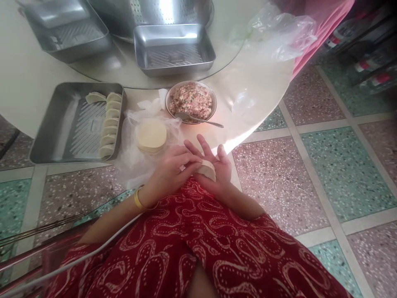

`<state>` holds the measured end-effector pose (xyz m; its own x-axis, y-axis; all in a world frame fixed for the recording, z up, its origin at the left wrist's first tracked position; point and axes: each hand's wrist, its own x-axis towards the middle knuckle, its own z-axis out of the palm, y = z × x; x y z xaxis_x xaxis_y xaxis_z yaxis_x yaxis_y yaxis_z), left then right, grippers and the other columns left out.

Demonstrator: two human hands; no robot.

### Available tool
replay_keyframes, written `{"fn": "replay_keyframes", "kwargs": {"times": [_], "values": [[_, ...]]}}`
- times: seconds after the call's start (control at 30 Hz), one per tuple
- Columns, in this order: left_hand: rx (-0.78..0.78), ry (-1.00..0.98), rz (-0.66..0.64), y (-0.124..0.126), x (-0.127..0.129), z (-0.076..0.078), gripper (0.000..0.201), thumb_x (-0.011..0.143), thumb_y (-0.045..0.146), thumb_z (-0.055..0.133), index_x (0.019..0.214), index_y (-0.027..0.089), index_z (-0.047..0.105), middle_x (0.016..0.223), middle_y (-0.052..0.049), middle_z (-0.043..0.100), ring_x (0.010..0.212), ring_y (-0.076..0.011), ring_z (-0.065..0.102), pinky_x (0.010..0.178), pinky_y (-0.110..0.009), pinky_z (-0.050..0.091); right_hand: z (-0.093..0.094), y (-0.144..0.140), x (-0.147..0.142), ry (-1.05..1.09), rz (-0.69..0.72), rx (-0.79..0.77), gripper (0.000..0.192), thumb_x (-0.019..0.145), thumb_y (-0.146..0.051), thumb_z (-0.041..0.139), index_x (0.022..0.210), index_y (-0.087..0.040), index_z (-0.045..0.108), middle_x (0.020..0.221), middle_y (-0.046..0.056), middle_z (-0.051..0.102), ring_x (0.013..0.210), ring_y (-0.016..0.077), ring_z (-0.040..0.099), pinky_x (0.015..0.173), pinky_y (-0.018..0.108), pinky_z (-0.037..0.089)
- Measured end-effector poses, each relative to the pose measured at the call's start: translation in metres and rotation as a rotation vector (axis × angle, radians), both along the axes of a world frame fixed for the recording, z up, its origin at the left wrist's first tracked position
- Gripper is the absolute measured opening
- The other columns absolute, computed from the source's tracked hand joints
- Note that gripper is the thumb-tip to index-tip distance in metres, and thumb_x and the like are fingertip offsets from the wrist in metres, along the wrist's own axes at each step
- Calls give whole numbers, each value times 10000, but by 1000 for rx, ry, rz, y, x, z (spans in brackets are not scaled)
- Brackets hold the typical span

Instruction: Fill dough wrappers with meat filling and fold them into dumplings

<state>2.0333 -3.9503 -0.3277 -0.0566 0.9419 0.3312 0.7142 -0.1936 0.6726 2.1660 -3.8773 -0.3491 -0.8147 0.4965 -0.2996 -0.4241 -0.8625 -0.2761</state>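
Observation:
A half-moon dumpling (206, 170) lies on the upturned palm of my right hand (221, 174), whose fingers are spread, with the thumb and palm supporting it. My left hand (173, 167), with a yellow bangle at the wrist, pinches the dumpling's left end between thumb and fingers. Just ahead of my left hand, a stack of round dumpling wrappers (151, 135) sits on a crumpled plastic bag (124, 142). Beyond my hands stands a bowl (214, 108) of minced filling (192, 98), a spoon (204, 120) resting in it with its handle over the rim.
At the left, a metal tray (66, 120) holds several folded dumplings (110, 122) along its right side. Two more metal trays (175, 62) (68, 41) and a perforated metal pot (164, 12) stand farther back. Clear plastic bags (279, 33) lie at right, near the table's curved edge.

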Motion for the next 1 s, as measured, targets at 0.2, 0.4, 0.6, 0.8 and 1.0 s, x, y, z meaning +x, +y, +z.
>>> {"fn": "replay_keyframes", "kwargs": {"times": [0.2,0.4,0.6,0.8,1.0], "values": [[63,77,-10,1,1,0,100,914,216,610,853,169,674,848,-44,689,802,-151,603,746,-309,505,1,0,0,-20,18,2,563,952,-595,258,1330,-276,527,1398,104,605,1021,196,665,917,429,564],[111,144,-86,5,0,6,89,914,214,620,966,189,688,889,-50,699,862,-169,606,770,-332,505,5,-1,1,-23,38,-25,569,972,-573,221,1356,-273,516,1239,69,689,970,186,684,930,416,560],[66,176,-114,8,1,5,73,916,214,608,907,197,678,921,-54,713,900,-187,616,797,-365,496,0,0,1,45,56,-101,576,999,-523,165,1353,-239,519,1057,43,736,806,139,684,822,322,583],[40,253,-26,-4,-3,6,154,912,287,635,1029,187,642,941,-56,721,853,-192,612,779,-359,490,-6,3,2,85,-44,-78,563,994,-558,189,1318,-269,549,1225,66,702,1048,183,671,874,390,569],[-86,163,19,-13,-3,-2,100,914,280,616,934,184,636,912,-41,711,856,-171,623,795,-327,491,-2,5,2,27,-104,-75,558,985,-577,222,1335,-278,537,1259,71,688,1148,196,636,954,437,532]]}}
